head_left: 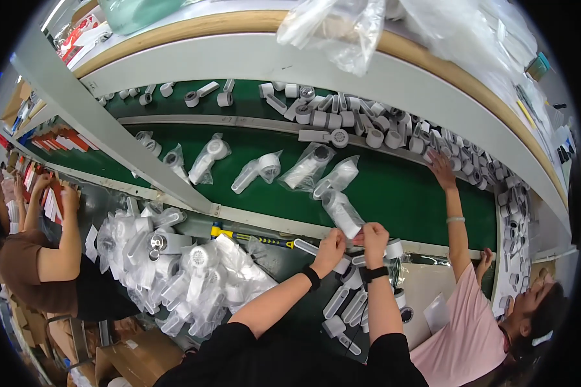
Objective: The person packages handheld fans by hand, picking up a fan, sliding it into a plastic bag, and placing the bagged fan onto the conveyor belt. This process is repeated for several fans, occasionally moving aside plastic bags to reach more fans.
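— While the green belt (400,193) carries its load along, where are the person's hands?
— Both meet at its near edge. The left hand (330,248) and the right hand (374,237) pinch the same clear bag (342,213) with a white handheld fan inside; fingertips are pressed onto the plastic, not spread.
— How would you do that well?
— My judgement: hold the bag's open end with both hands, keep the fan lying flat, and lay it in the free gap so it doesn't overlap its neighbours.
— How many bagged fans are on the belt?
— About seven besides the one held, in a loose row (258,169). The unbagged grey fans on the far lane (342,116) are too many and too crowded to count.
— And nearer?
— One heap of bagged fans (187,271) to the left, several bare ones below the wrists (348,303), one yellow-handled tool (252,237).
— Other people?
— Two: one in pink reaching a hand (442,169) to the far lane, one in brown (26,264) at left.
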Available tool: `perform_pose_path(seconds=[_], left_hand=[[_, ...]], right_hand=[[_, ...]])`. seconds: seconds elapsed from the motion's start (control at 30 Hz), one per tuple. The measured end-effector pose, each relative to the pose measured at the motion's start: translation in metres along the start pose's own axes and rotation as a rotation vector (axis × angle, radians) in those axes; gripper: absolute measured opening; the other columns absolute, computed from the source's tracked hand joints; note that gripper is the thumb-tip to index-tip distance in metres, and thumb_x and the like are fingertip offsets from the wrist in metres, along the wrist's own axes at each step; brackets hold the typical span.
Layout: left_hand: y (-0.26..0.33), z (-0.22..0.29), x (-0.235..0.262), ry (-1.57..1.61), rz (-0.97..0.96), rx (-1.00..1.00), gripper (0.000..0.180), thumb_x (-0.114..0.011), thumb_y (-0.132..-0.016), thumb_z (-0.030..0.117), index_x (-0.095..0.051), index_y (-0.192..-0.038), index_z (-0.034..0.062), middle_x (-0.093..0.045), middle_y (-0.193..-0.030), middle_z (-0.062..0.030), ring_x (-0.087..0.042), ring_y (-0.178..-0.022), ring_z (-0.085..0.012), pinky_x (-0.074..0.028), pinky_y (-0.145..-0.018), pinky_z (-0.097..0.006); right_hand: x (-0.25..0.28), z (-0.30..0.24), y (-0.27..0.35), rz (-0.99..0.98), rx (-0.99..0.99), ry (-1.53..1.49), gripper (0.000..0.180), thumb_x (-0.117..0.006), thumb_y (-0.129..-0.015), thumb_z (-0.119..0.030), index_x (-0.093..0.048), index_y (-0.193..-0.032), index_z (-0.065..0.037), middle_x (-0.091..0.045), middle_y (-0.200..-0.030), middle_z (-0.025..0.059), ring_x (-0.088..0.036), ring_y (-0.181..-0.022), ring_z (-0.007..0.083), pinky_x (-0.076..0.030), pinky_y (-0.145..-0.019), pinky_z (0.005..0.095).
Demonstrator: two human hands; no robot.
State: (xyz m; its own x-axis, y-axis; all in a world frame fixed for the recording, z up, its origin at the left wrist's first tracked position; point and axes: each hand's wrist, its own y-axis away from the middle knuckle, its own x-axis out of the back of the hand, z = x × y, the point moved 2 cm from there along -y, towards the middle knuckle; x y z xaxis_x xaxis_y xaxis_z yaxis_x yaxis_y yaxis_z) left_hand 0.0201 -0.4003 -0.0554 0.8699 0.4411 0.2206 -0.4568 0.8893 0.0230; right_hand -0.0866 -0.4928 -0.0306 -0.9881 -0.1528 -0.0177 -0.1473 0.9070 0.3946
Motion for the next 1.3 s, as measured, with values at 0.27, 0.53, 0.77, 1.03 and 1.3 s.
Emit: perform_pose_path(seconds=[0.27, 0.53, 0.77, 1.03, 1.3], left_hand=[[-0.003, 0.036, -0.001, -0.08, -0.189, 0.0, 0.014, -0.052, -0.082, 0.009, -0.046, -0.094, 0.003, -0.06, -0.075, -0.0209, -0.059, -0.068, -0.0409, -0.049, -0.061, -0.047], [0.034, 0.062, 0.063, -0.095, -0.259, 0.019, 0.024, -0.059, -0.082, 0.009, -0.053, -0.106, 0.0051, -0.06, -0.092, -0.016, -0.06, -0.086, -0.0342, -0.049, -0.073, -0.041], [0.145, 0.062, 0.166, -0.697, -0.376, 0.101, 0.031, -0.068, -0.079, 0.029, -0.052, -0.091, 0.0054, -0.059, -0.08, -0.0105, -0.061, -0.077, -0.0298, -0.049, -0.063, -0.039], [0.227, 0.009, 0.189, -1.086, -0.259, 0.085, 0.04, -0.07, -0.075, 0.025, -0.048, -0.102, 0.0061, -0.054, -0.089, -0.0084, -0.06, -0.084, -0.0246, -0.05, -0.061, -0.034], [0.25, 0.003, 0.186, -1.029, -0.2, -0.107, 0.036, -0.062, -0.08, 0.034, -0.053, -0.105, 0.0086, -0.054, -0.101, -0.0046, -0.051, -0.102, -0.0219, -0.046, -0.074, -0.033]], right_hand=[[0.02, 0.002, 0.001, -0.35, -0.3, 0.26, 0.034, -0.058, -0.087, -0.03, -0.053, -0.102, 0.001, -0.059, -0.077, 0.0082, -0.062, -0.055, 0.0187, -0.052, -0.04, 0.0288], [0.022, 0.007, -0.026, -0.046, -0.217, -0.011, 0.019, -0.062, -0.086, -0.022, -0.052, -0.09, -0.006, -0.059, -0.077, 0.006, -0.062, -0.054, 0.0175, -0.046, -0.041, 0.0256], [-0.01, -0.024, -0.013, 0.048, 0.485, 1.178, 0.059, -0.065, -0.084, -0.031, -0.039, -0.13, -0.003, -0.063, -0.091, 0.0211, -0.063, -0.073, 0.0405, -0.052, -0.065, 0.0459], [-0.082, 0.03, 0.096, -0.53, -0.064, 0.901, 0.055, -0.059, -0.087, -0.041, -0.052, -0.108, 0.01, -0.059, -0.058, 0.02, -0.061, -0.044, 0.0256, -0.05, -0.041, 0.0347], [-0.052, 0.074, 0.153, -0.416, 0.411, 0.883, 0.034, -0.075, -0.075, -0.023, -0.051, -0.069, 0.001, -0.059, -0.078, 0.0195, -0.06, -0.074, 0.0343, -0.047, -0.065, 0.0404]])
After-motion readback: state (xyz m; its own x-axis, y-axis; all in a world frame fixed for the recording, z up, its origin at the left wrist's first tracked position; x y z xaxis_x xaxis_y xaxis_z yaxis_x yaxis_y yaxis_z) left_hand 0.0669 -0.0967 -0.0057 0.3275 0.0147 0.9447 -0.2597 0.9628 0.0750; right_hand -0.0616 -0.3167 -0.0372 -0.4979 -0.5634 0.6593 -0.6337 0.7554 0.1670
